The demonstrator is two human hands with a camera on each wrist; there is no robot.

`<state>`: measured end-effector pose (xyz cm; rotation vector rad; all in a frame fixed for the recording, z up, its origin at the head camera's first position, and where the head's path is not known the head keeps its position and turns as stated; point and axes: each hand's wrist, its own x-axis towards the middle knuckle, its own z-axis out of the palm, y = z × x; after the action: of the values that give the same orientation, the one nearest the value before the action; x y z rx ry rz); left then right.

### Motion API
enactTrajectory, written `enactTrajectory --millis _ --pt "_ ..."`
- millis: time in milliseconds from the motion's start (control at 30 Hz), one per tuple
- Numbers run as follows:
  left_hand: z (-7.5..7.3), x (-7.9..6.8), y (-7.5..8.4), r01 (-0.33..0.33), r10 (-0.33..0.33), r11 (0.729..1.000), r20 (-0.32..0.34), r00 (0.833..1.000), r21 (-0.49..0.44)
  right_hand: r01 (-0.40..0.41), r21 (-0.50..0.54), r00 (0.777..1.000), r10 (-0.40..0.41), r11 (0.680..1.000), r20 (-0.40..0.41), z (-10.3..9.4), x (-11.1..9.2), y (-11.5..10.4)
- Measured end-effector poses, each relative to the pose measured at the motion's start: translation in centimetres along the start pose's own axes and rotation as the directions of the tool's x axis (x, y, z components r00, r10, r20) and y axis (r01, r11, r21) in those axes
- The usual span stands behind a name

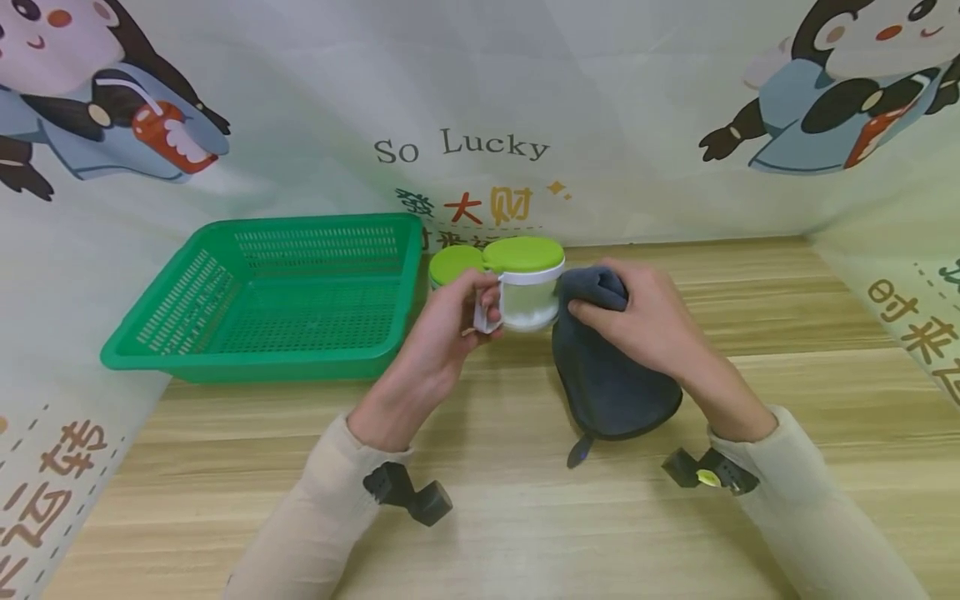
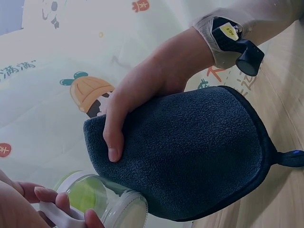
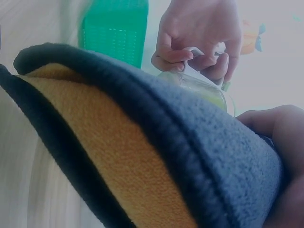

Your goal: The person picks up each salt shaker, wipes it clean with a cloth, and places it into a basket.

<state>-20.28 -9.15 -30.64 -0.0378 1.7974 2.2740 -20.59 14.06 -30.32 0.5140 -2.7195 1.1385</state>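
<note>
My left hand (image 1: 448, 321) grips the white handle of a clear seasoning jar (image 1: 528, 302) with a green lid, held up above the table. With my right hand (image 1: 651, 315) I pinch the top of a folded dark grey cloth (image 1: 615, 383); its lower part hangs down and ends in a small loop. In the left wrist view the cloth (image 2: 190, 147) lies against the jar's side. Orange lining shows inside the fold of the cloth (image 3: 109, 147) in the right wrist view. A second green-lidded jar (image 1: 454, 262) stands behind my left hand, partly hidden.
A green plastic basket (image 1: 281, 367) with slotted sides sits at the left on the wood-grain table (image 1: 510, 500). Printed curtain cloth (image 1: 637, 100) rises behind the table and along both sides. A small black camera is strapped to each wrist.
</note>
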Motion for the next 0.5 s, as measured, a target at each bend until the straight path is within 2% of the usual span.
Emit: enactTrajectory --millis 500 --pt "0.04 0.0 -0.11 0.007 -0.007 1.0 -0.003 1.0 -0.004 0.016 -0.02 1.0 -0.015 1.0 0.01 0.12 0.12 0.19"
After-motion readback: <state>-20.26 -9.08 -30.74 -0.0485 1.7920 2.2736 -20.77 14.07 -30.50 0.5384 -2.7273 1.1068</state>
